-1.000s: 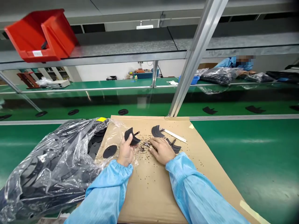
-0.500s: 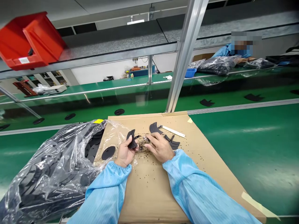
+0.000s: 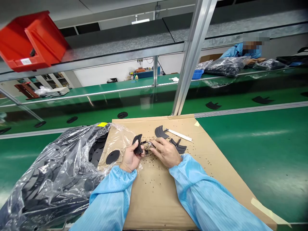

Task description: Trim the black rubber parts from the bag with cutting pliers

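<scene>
Curved black part (image 3: 137, 145), centre frame, is pinched in my left hand (image 3: 130, 158); I judge it light, stiff, best held across its faces. My right hand (image 3: 166, 152) pinches something small and shiny (image 3: 150, 144).

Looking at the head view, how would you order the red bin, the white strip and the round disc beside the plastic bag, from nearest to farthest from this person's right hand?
From the right hand:
1. White strip: just beyond it, slightly to the right.
2. Disc: off to the left, past the left hand.
3. Red bin: high up, far left.
</scene>
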Demonstrator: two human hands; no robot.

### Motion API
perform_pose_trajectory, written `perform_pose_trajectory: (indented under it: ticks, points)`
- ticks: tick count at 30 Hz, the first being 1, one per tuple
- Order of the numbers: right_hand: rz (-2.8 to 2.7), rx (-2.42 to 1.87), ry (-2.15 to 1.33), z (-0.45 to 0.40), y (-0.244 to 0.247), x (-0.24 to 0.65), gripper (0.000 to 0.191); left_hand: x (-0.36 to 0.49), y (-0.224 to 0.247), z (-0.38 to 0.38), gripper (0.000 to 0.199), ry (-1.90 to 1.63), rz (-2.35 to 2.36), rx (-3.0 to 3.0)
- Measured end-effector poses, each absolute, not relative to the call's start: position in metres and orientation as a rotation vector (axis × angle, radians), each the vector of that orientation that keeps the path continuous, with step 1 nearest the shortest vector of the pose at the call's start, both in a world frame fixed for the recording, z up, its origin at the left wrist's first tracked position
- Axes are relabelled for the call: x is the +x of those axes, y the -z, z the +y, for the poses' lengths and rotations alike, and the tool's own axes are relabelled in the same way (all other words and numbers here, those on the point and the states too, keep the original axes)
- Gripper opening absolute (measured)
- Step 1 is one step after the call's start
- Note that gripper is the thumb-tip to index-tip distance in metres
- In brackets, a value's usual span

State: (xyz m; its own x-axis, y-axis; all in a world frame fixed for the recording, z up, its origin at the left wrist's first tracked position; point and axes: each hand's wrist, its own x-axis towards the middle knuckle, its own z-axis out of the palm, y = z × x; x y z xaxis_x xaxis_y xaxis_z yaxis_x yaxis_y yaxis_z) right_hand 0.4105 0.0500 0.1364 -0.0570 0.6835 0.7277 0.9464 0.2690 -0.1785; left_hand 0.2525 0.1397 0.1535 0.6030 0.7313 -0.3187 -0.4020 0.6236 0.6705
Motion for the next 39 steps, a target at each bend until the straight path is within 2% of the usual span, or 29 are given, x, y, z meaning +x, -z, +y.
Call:
perform_pose_trajectory:
  ticks: [8,15,25,30,36,39]
  points:
    - [-1.704,-1.487,0.264,0.050,-0.131,0.408,0.037,0.254,-0.142,0.143,0.026,-0.750,0.562,0.664]
    - [-1.543,-1.521,0.228,0.049,-0.131,0.411,0.032,0.255,-0.141,0.145,0.051,-0.854,0.510,0.681]
    - [-1.735,-1.467,0.156,0.046,-0.133,0.405,0.036,0.254,-0.148,0.146,0.033,-0.837,0.587,0.591]
    - [-1.829,-1.490,0.097,0.044,-0.133,0.399,0.038,0.252,-0.156,0.145,0.010,-0.721,0.660,0.528]
    - [-1.964,-1.544,-0.042,0.041,-0.136,0.392,0.034,0.252,-0.155,0.144,0.008,-0.647,0.628,0.549]
    - [-1.975,-1.577,-0.043,0.041,-0.137,0.391,0.034,0.252,-0.157,0.143,0.015,-0.642,0.642,0.582]
